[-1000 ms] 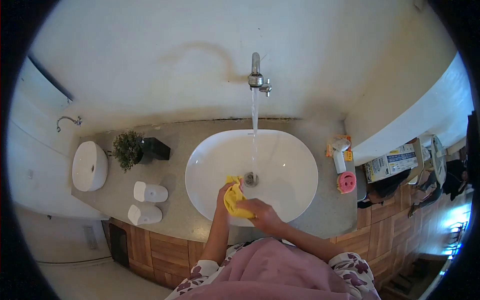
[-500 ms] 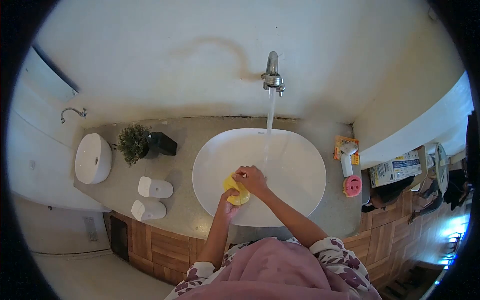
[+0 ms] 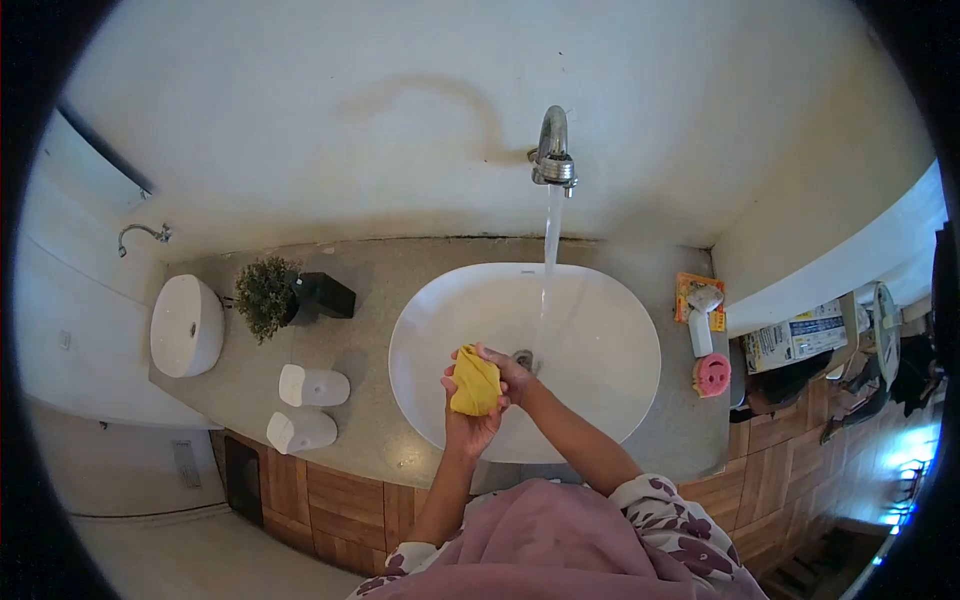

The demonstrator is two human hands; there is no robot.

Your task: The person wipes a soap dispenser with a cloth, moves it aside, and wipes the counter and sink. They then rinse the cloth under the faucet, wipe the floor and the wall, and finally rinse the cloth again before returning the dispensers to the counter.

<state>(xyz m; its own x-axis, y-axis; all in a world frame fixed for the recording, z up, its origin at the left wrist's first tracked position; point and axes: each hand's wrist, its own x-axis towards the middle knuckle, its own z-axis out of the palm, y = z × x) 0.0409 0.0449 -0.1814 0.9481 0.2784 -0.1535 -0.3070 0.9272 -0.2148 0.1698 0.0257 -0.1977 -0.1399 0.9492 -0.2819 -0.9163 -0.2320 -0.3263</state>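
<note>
Though compact, yellow cloth within grip.

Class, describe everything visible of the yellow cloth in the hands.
The plain yellow cloth looks like soft fabric, bunched into a compact, creased wad. The left hand cups its near side and the right hand holds its right side, above the white oval basin, left of the clear running water. Wetness is unclear.

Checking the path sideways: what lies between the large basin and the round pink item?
Only a narrow strip of bare grey counter separates the large basin from the round pink item; the head view shows it.
</note>
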